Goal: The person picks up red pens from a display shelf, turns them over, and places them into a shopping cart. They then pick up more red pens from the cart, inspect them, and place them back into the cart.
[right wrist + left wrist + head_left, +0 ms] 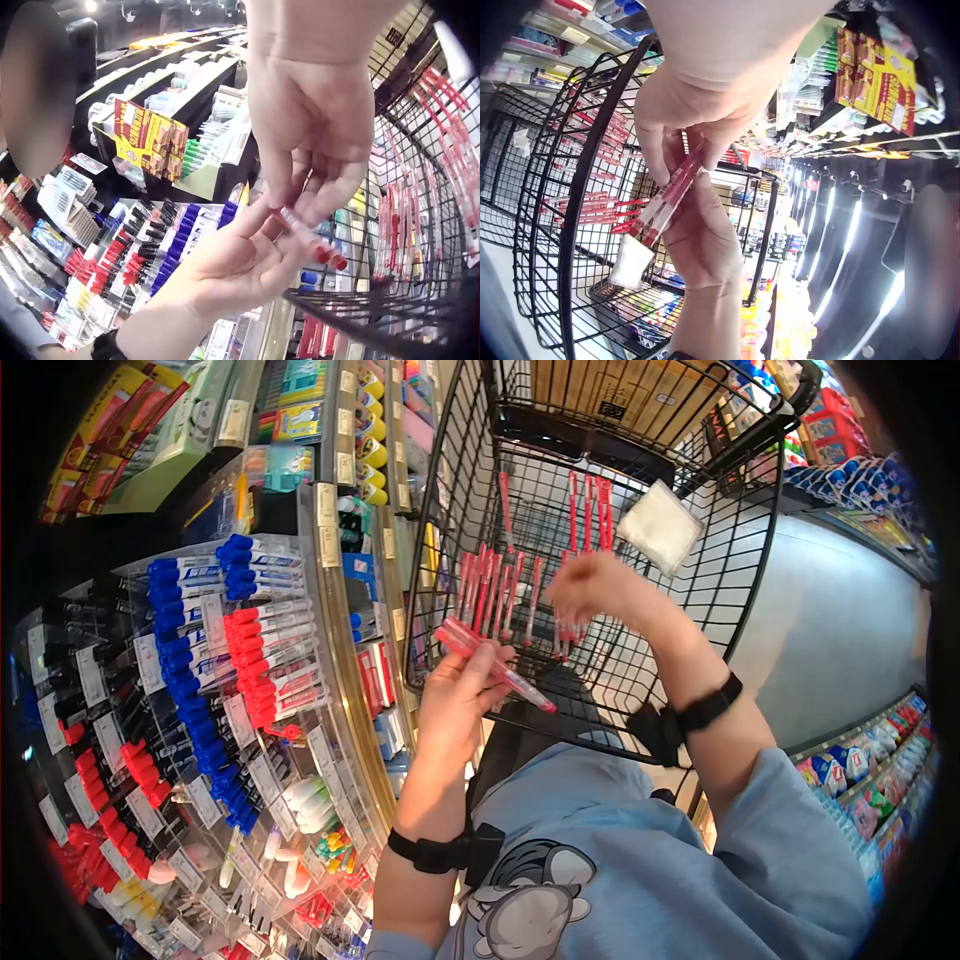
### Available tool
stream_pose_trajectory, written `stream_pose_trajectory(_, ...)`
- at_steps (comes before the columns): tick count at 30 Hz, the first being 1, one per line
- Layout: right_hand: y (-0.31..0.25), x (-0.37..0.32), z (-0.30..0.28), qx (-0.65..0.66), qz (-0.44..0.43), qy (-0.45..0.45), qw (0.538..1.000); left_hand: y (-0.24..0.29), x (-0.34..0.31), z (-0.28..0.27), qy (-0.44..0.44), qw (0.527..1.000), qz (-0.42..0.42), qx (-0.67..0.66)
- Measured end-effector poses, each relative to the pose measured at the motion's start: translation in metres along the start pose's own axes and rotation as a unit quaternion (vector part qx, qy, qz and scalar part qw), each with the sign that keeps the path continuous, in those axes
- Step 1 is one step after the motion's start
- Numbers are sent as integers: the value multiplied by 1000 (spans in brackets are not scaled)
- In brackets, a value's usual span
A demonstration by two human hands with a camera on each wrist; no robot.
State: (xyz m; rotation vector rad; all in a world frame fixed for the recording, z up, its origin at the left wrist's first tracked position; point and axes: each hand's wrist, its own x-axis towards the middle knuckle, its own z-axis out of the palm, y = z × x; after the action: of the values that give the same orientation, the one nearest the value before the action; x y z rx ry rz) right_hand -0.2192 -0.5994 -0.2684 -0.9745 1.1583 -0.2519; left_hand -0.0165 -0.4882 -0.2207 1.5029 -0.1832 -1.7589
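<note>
My left hand (462,690) pinches a small bundle of clear-barrelled red pens (518,685) between thumb and fingers, in front of the cart's near edge. In the left wrist view these pens (664,196) slant down from the fingertips. My right hand (600,592) is over the cart, blurred, with loosely bent fingers; nothing shows in its grasp. The right wrist view has the right hand (319,139) overlapping the left fingertips beside the pens. More red pens (485,592) hang in a row along the black wire cart (745,575), and others (590,510) stand farther in.
At the left, a shelf rack carries blue markers (185,650), red markers (275,660) and price tags. A white square packet (660,528) is at the cart's right side. Cardboard (610,400) lies at its far end. Grey aisle floor (840,610) runs along the right.
</note>
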Motion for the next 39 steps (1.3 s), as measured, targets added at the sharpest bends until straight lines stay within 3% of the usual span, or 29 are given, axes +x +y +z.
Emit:
stream_pose_trajectory(1, 25, 23, -18, -38, -11, 120, 992, -2, 3, -2, -3, 1000, 9, -8)
stream_pose_trajectory(3, 52, 52, -46, -178, 113, 190, 959, -2, 7, -2, 0, 1000, 6, -3)
stream_pose_trajectory(6, 72, 62, -33, -221, 207, 217, 928, -9, 17, -4, -25, 999, -27, -20)
stream_pose_trajectory(9, 100, 73, -22, -279, 171, 247, 912, -10, 18, 6, -38, 998, -52, -20)
stream_pose_trajectory(13, 100, 70, -19, -268, 205, 246, 909, -11, 24, 15, -45, 997, -55, 15)
stream_pose_trajectory(19, 55, 33, -12, -243, 212, 176, 930, -18, 41, 22, -53, 993, -66, 77)
stream_pose_trajectory(21, 44, 9, -1, -61, 88, 77, 991, -23, 48, 23, -44, 995, -62, 59)
stream_pose_trajectory(22, 36, -1, 5, -61, 86, 75, 992, -23, 48, 25, -41, 997, -55, 45)
stream_pose_trajectory(24, 20, -17, 19, -15, 54, -21, 998, -27, 52, 24, -60, 997, -46, 31)
stream_pose_trajectory(29, 18, -22, 33, -31, 5, 1, 1000, -26, 48, 26, -65, 997, -32, 33)
stream_pose_trajectory(31, 23, -19, 34, -55, -30, -40, 997, -30, 51, 18, -47, 997, -39, 47)
stream_pose_trajectory(33, 12, -14, 15, -7, 80, -78, 994, -30, 52, 14, -27, 997, -46, 60)
stream_pose_trajectory(35, 40, 15, -9, -116, 111, 49, 986, -28, 50, 12, 19, 999, -39, 19)
stream_pose_trajectory(37, 67, 44, -21, -227, 169, 161, 945, -29, 51, 10, 21, 999, -43, 10)
stream_pose_trajectory(39, 80, 52, -17, -261, 166, 206, 928, -30, 51, 10, 9, 999, -47, -19)
